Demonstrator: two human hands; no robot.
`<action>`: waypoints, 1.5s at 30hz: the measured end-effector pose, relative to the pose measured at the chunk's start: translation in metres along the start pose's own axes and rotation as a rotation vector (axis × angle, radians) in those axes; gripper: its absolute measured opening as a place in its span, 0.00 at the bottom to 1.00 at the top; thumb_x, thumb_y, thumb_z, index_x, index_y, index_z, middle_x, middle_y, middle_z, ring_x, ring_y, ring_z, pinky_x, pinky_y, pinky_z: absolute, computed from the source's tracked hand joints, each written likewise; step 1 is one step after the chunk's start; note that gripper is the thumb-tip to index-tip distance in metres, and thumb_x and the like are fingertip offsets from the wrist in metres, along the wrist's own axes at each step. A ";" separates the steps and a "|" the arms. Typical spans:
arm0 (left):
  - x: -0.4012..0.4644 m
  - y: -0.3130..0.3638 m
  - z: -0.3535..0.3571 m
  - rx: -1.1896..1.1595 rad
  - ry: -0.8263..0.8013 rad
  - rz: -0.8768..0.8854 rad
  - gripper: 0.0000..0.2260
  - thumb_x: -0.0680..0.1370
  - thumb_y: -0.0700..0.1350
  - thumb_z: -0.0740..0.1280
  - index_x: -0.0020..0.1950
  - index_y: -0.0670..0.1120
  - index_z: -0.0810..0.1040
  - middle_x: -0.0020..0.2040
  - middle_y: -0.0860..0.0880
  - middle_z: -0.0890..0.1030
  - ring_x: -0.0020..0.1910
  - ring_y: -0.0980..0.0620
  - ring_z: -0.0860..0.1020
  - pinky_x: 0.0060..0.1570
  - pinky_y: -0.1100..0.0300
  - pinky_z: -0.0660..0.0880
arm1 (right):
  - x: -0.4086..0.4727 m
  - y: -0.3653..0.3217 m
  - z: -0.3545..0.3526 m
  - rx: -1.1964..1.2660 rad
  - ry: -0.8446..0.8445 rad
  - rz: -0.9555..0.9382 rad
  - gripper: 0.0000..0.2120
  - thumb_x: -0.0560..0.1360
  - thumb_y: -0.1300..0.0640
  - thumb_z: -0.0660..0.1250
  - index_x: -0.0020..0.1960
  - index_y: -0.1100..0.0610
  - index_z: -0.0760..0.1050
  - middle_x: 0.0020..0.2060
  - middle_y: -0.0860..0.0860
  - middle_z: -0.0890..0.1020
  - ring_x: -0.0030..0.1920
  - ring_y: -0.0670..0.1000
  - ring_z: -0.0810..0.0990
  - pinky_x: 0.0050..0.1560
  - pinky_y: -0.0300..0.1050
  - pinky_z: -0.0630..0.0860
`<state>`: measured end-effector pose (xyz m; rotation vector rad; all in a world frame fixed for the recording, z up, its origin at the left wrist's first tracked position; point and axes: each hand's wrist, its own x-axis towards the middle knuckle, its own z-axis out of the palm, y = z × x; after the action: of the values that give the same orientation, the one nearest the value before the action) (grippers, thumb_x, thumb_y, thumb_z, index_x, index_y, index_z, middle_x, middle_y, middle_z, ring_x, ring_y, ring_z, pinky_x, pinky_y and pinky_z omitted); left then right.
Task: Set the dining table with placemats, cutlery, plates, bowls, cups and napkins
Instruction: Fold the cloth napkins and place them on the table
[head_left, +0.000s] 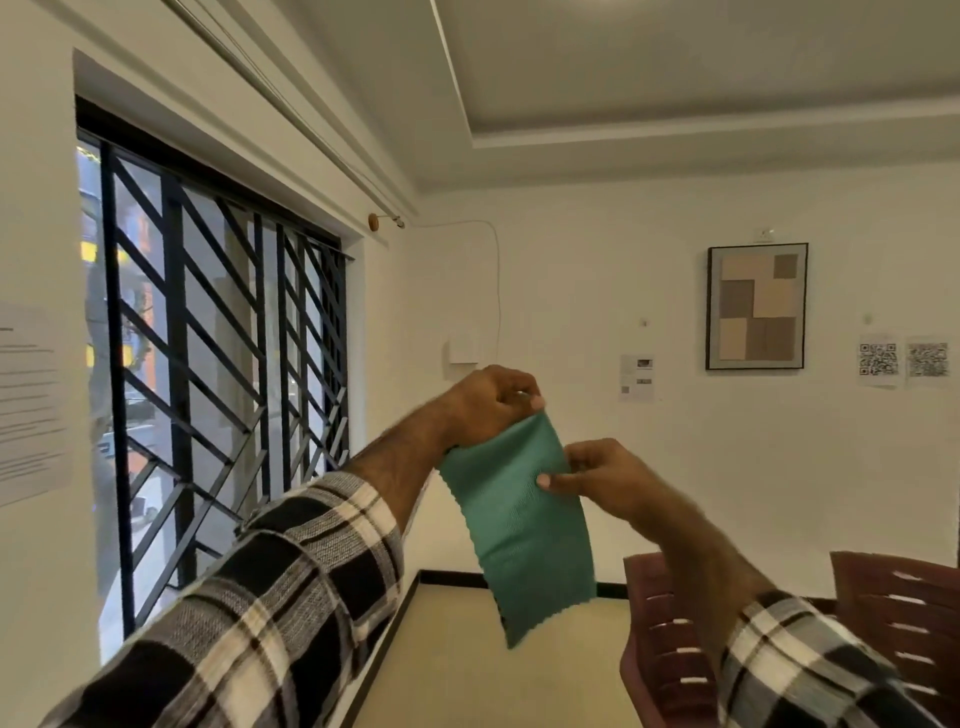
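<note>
A green cloth napkin (524, 525) hangs in the air in front of me, folded into a long strip with a zigzag lower edge. My left hand (493, 402) pinches its top corner from above. My right hand (597, 475) grips its right edge about a third of the way down, thumb on the front. Both arms wear a black-and-white checked shirt. The dining table, plates, cutlery and cups are out of view.
Two dark red plastic chairs (670, 639) stand at the lower right. A barred window (218, 364) fills the left wall. A framed picture (756, 306) and QR code sheets (901, 361) hang on the far white wall. Beige floor (467, 665) lies below.
</note>
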<state>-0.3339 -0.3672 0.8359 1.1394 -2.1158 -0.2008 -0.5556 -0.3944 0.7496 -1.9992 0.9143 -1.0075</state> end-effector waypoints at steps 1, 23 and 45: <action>0.002 0.003 -0.002 0.026 -0.003 0.002 0.10 0.85 0.50 0.67 0.45 0.56 0.83 0.38 0.62 0.83 0.41 0.61 0.80 0.49 0.60 0.76 | 0.003 0.006 0.006 -0.018 0.032 -0.013 0.13 0.73 0.49 0.81 0.53 0.55 0.88 0.49 0.51 0.89 0.52 0.54 0.88 0.60 0.57 0.83; -0.059 -0.060 0.051 -0.299 0.070 -0.147 0.15 0.73 0.53 0.80 0.56 0.49 0.87 0.49 0.47 0.88 0.53 0.44 0.86 0.61 0.41 0.82 | 0.026 -0.041 -0.006 -0.542 0.047 -0.164 0.05 0.79 0.54 0.75 0.46 0.47 0.88 0.40 0.41 0.87 0.41 0.39 0.81 0.41 0.32 0.72; -0.051 -0.038 0.019 -0.255 -0.034 -0.192 0.08 0.78 0.44 0.78 0.50 0.40 0.87 0.36 0.48 0.84 0.35 0.54 0.80 0.36 0.60 0.78 | -0.031 -0.047 -0.100 -0.605 0.136 -0.014 0.04 0.77 0.51 0.77 0.46 0.50 0.88 0.40 0.43 0.87 0.44 0.45 0.84 0.43 0.40 0.75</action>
<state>-0.3033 -0.3539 0.7790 1.1894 -1.9419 -0.5661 -0.6420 -0.3726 0.8218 -2.4457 1.4086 -0.9568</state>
